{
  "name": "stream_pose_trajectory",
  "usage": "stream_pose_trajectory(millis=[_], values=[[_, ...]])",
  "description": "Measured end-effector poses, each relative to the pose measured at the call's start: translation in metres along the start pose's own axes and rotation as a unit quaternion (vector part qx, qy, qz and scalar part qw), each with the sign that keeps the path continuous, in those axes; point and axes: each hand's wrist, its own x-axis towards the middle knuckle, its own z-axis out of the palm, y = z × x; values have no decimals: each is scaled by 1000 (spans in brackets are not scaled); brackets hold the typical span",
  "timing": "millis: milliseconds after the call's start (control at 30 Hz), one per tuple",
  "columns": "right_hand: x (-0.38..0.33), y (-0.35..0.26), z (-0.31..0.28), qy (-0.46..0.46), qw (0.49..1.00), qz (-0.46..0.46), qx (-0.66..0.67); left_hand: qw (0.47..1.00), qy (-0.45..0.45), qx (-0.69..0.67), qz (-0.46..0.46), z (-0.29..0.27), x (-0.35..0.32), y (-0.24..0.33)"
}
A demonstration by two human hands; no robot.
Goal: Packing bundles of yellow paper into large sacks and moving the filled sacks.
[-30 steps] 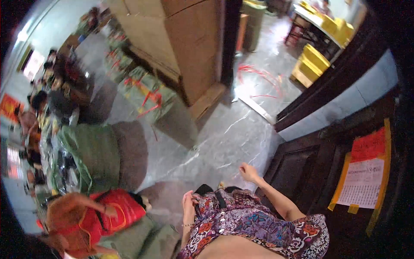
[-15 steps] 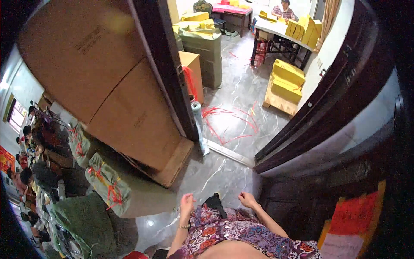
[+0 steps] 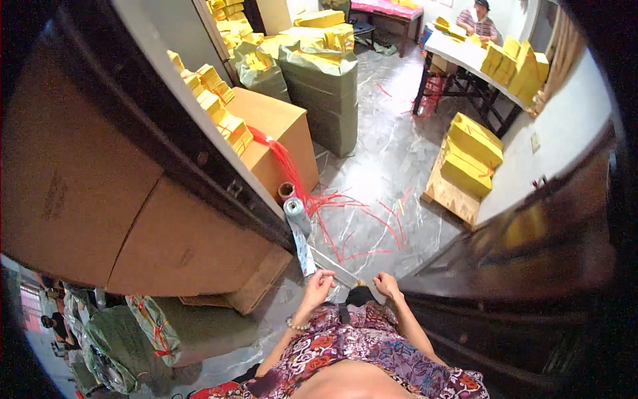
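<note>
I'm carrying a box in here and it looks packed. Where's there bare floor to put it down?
Barest is the marble floor between the green-wrapped bundles and the wooden pallet. By the doorway, red straps litter it. Yellow stacks crowd the table.

Counted two hands, a left hand [image 3: 318, 284] and a right hand [image 3: 387, 286]. Counted one grey roll [image 3: 300, 233], one small brown spool [image 3: 286, 191], one long table [image 3: 465, 56], one wooden pallet [image 3: 452, 193], one person sitting [image 3: 480, 20].

A packing workshop: stacked yellow paper bundles [image 3: 468, 156], big cardboard boxes [image 3: 86, 199], wrapped sacks [image 3: 325, 86]
</note>
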Motion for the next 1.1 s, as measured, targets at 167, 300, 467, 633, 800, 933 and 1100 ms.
stream_pose_trajectory(millis=[167,300,467,633,800,933,1100], values=[[126,-6,-72,22,999,-37,5,998,36,-40,-44,17,82,29],[212,-9,-134,15,996,-79,36,993,88,-46,-66,21,170,62],[313,15,-205,-44,997,-68,-2,990,123,-57,-31,30,318,95],[409,30,-288,-42,998,-47,-20,992,121,-33,14,51,476,167],[525,7,-384,-56,996,-71,-10,992,104,-50,49,87,608,256],[653,-7,-448,-71,986,-145,-37,988,131,-35,71,118,706,278],[819,-111,-533,-45,940,-329,-79,971,231,-40,35,152,800,290]])
